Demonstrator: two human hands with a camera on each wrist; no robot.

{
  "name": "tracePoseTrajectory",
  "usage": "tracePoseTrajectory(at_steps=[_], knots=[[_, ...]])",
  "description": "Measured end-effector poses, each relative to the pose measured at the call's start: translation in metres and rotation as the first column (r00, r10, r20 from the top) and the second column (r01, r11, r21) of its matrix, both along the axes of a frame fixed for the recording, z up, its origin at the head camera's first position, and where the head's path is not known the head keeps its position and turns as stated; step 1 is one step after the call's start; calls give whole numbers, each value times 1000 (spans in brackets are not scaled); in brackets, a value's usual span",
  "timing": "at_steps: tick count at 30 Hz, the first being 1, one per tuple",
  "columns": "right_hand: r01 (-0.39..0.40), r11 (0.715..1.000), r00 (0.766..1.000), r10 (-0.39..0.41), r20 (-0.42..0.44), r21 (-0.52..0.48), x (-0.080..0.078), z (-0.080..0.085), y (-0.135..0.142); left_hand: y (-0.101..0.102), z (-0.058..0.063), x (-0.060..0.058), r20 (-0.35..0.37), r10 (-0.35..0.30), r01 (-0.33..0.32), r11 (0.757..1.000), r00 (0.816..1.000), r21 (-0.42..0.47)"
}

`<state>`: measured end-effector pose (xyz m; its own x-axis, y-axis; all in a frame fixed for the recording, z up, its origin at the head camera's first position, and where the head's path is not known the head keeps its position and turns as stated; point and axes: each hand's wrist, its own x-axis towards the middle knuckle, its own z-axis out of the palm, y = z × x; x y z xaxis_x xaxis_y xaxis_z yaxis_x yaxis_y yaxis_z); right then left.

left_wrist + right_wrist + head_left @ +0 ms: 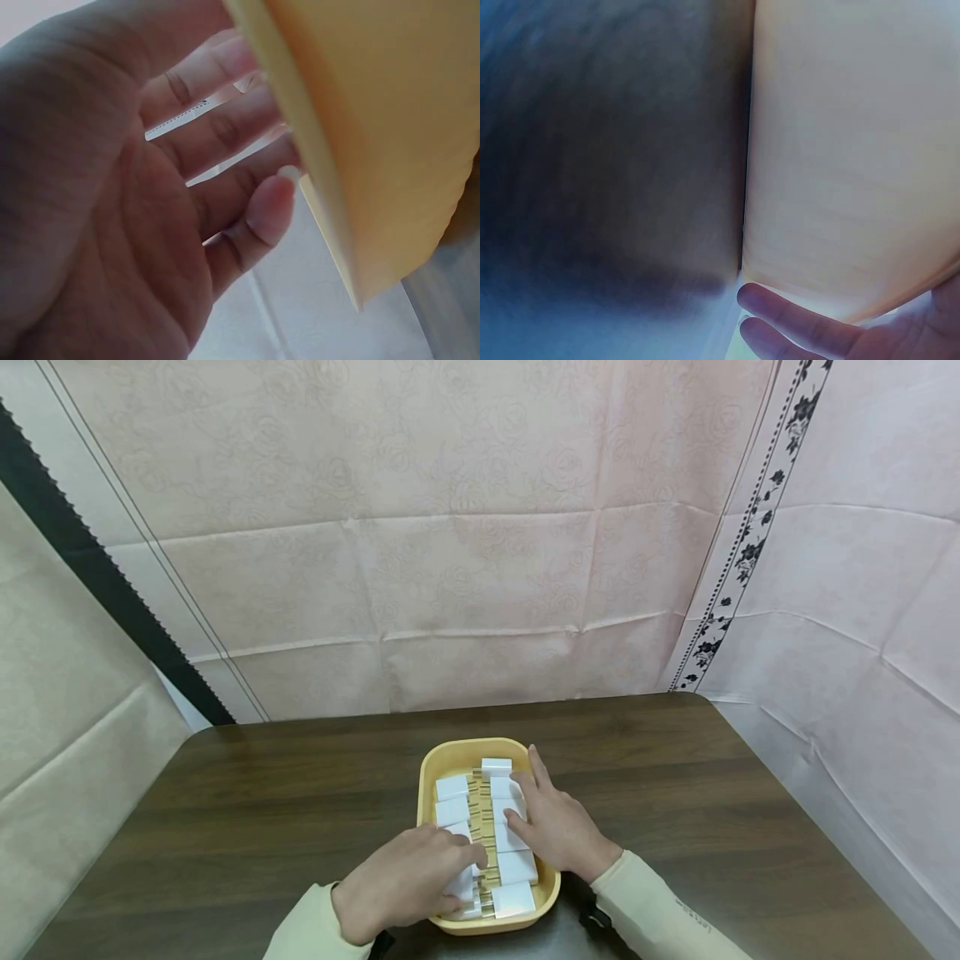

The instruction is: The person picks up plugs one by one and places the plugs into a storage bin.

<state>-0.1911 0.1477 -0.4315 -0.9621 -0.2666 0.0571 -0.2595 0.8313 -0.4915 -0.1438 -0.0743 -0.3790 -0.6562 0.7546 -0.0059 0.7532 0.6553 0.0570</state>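
A yellow plastic tray holds two lengthwise rows of white rectangular pieces, with thin metal-looking parts along the middle between them. My left hand reaches over the tray's near left side, thumb and forefinger spaced apart about the white pieces there. In the left wrist view its fingers are loosely bent over the tray's rim, fingertips partly hidden behind the wall. Over the right row lies my right hand, fingers spread, forefinger pointing along the rim. The right wrist view catches two of its fingers beneath the tray's pale wall.
The tray stands on a dark brown wooden table, near its front edge. Behind the table hangs pale patterned cloth, with a black-flowered border strip at right and a dark band at left.
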Motion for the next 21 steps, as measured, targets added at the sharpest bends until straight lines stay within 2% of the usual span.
tracePoseTrajectory(at_steps=[21], knots=[[-1,1000,1000,1,-10,5,1,0,-1,0,-4,0,11,31,-31,1000,999,-1]])
